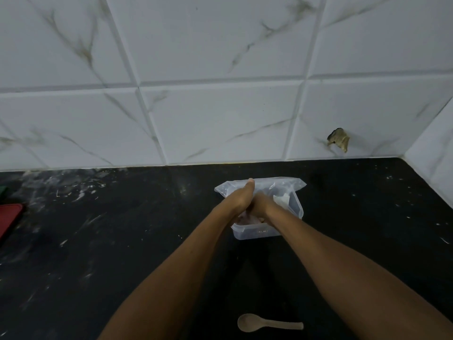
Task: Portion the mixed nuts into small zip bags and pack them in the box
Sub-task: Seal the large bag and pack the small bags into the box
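A clear plastic box (255, 233) stands on the black counter, near the tiled wall. Above it a clear zip bag (277, 185) is held up. My left hand (239, 198) grips the bag's left side, thumb up along its edge. My right hand (263, 204) reaches into the box or the bag just beside the left hand; its fingers are hidden, so what they hold is unclear. Pale contents show dimly inside the box under my hands. Something white (282, 199) shows through the plastic to the right.
A wooden spoon (268, 323) lies on the counter near the front edge, between my forearms. A red flat object (9, 217) sits at the far left edge. The wall has a chipped hole (339, 139) at the right. White specks dot the black counter (122, 241).
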Action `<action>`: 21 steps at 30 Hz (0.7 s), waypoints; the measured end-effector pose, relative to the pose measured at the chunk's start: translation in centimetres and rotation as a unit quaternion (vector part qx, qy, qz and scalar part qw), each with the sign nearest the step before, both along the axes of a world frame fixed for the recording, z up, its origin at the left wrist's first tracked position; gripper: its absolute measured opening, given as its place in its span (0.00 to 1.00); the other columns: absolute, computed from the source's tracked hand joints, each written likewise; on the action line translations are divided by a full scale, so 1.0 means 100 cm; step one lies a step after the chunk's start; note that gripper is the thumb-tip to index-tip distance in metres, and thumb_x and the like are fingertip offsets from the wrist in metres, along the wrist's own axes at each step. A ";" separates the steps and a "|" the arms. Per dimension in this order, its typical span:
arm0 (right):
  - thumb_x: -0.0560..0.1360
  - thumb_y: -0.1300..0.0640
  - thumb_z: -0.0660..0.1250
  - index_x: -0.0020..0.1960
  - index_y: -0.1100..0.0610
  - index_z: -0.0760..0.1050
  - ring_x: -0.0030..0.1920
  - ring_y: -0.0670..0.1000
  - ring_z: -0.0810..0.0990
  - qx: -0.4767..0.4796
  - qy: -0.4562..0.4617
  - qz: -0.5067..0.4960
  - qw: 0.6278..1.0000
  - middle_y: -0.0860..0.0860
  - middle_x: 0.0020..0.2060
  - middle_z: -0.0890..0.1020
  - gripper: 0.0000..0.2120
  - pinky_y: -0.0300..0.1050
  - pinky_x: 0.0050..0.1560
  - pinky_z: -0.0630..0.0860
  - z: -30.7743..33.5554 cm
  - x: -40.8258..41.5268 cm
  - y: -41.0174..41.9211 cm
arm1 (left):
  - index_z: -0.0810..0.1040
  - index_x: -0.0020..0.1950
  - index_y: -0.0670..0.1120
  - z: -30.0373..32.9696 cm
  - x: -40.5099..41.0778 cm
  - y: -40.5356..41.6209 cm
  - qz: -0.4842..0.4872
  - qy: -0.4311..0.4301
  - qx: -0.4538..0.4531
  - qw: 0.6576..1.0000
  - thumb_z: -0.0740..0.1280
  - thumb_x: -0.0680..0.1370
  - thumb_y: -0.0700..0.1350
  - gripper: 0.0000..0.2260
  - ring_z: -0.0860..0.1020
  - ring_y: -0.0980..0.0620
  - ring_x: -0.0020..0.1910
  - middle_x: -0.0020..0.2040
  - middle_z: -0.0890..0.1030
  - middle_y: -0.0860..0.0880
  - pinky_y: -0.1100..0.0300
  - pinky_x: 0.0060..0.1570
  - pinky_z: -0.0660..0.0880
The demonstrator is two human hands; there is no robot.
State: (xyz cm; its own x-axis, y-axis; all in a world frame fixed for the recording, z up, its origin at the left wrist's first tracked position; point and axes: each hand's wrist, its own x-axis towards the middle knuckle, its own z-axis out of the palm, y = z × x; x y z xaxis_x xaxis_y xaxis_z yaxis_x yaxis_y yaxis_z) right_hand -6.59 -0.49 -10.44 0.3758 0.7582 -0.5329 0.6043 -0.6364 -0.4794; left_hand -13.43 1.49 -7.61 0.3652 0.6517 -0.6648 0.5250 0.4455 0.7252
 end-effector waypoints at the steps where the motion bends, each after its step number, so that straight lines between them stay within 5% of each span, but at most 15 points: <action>1: 0.80 0.54 0.58 0.71 0.56 0.67 0.64 0.55 0.74 -0.004 -0.041 0.008 0.999 0.57 0.67 0.74 0.20 0.34 0.51 0.72 0.002 -0.010 0.000 | 0.55 0.79 0.42 -0.002 0.001 0.001 -0.005 -0.001 -0.001 1.000 0.46 0.81 0.67 0.36 0.65 0.38 0.74 0.77 0.62 0.38 0.42 0.72 0.64; 3: 0.81 0.47 0.53 0.75 0.61 0.60 0.73 0.58 0.64 -0.086 -0.080 0.101 0.988 0.59 0.71 0.68 0.27 0.48 0.71 0.61 0.000 -0.013 -0.009 | 0.54 0.80 0.42 0.000 0.002 0.000 -0.010 0.008 0.006 1.000 0.46 0.79 0.69 0.38 0.64 0.37 0.74 0.77 0.61 0.37 0.41 0.72 0.64; 4: 0.81 0.46 0.55 0.72 0.61 0.65 0.71 0.59 0.67 -0.035 -0.019 0.061 0.997 0.59 0.69 0.71 0.26 0.48 0.68 0.65 -0.006 -0.009 -0.014 | 0.54 0.80 0.42 0.003 0.002 -0.003 -0.012 0.010 0.006 1.000 0.46 0.79 0.69 0.39 0.63 0.37 0.74 0.77 0.60 0.37 0.41 0.72 0.63; 7: 0.79 0.54 0.62 0.58 0.62 0.77 0.50 0.56 0.81 0.066 -0.030 0.027 0.997 0.59 0.52 0.82 0.14 0.45 0.45 0.75 0.003 0.026 -0.017 | 0.56 0.79 0.42 0.009 -0.005 -0.008 -0.028 0.003 0.061 0.998 0.46 0.80 0.68 0.37 0.63 0.39 0.75 0.78 0.60 0.38 0.44 0.73 0.63; 10: 0.79 0.54 0.62 0.48 0.59 0.79 0.36 0.48 0.76 0.141 -0.036 -0.036 0.989 0.54 0.39 0.81 0.10 0.41 0.37 0.72 0.006 0.049 -0.034 | 0.65 0.76 0.42 0.011 -0.021 -0.014 -0.008 -0.005 0.154 0.988 0.46 0.80 0.67 0.35 0.70 0.41 0.70 0.74 0.68 0.38 0.45 0.70 0.68; 13: 0.78 0.59 0.62 0.42 0.60 0.77 0.34 0.48 0.75 0.262 -0.054 -0.133 0.954 0.56 0.38 0.80 0.09 0.39 0.34 0.71 0.011 0.068 -0.059 | 0.79 0.58 0.46 0.004 -0.042 -0.018 0.069 -0.047 0.224 0.971 0.49 0.82 0.63 0.27 0.80 0.52 0.50 0.56 0.81 0.45 0.56 0.51 0.77; 15: 0.78 0.60 0.61 0.43 0.57 0.76 0.36 0.46 0.76 0.308 -0.052 -0.209 0.927 0.53 0.39 0.79 0.08 0.37 0.34 0.69 0.007 0.083 -0.074 | 0.79 0.51 0.51 -0.003 -0.052 -0.022 0.115 -0.064 0.220 0.967 0.50 0.83 0.60 0.21 0.79 0.57 0.46 0.51 0.81 0.49 0.59 0.47 0.76; 18: 0.79 0.58 0.60 0.48 0.55 0.75 0.40 0.48 0.76 0.316 -0.008 -0.294 0.902 0.52 0.44 0.79 0.06 0.41 0.39 0.72 0.002 0.087 -0.088 | 0.74 0.68 0.46 -0.021 -0.060 -0.026 0.144 -0.075 0.163 0.973 0.49 0.84 0.60 0.25 0.76 0.47 0.63 0.65 0.77 0.43 0.49 0.65 0.72; 21: 0.80 0.51 0.58 0.49 0.56 0.74 0.44 0.49 0.75 0.272 0.085 -0.335 0.898 0.54 0.45 0.77 0.10 0.49 0.48 0.73 -0.016 0.086 -0.093 | 0.74 0.69 0.44 -0.033 -0.059 -0.034 0.136 -0.134 0.091 0.977 0.46 0.84 0.59 0.27 0.77 0.51 0.58 0.64 0.78 0.46 0.56 0.60 0.71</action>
State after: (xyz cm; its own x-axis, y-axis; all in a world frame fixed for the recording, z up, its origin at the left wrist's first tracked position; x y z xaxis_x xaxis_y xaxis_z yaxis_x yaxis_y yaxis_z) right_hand 1.98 -9.81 -12.06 0.7933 0.5574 -0.2450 0.0605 -0.4727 -0.8792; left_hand -19.32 -1.90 -10.87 0.3071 0.8474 -0.4331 0.1844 0.3935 0.9006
